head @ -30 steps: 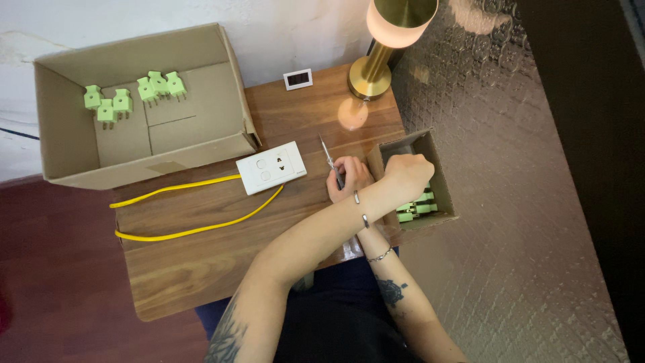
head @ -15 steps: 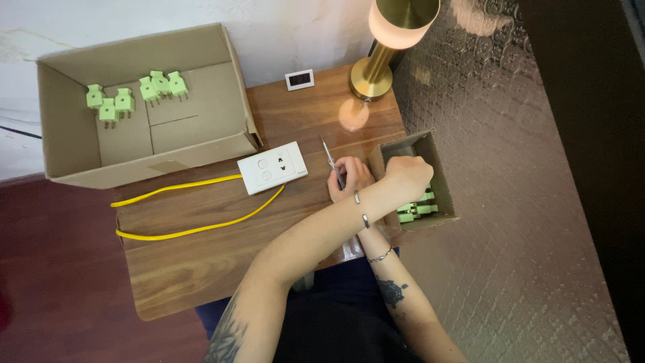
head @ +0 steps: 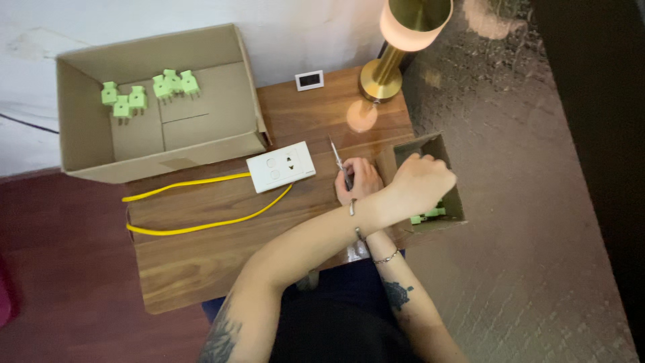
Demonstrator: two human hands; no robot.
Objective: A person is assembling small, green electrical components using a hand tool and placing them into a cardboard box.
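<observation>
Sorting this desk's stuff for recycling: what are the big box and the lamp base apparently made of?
The big box looks like plain brown cardboard, matte, with folded flaps and creases. The lamp base seems brass-coloured metal, polished, since it glints under the light; plated or solid cannot be told.

I take this for a home room, likely a bedroom corner: a small wooden side table (head: 201, 269) against a white wall (head: 134, 17), a brass table lamp (head: 403, 40) lit, dark red floor (head: 60, 269).

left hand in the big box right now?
No: the left hand reaches into the small box at the table's right edge, crossing over the right hand holding a screwdriver.
</observation>
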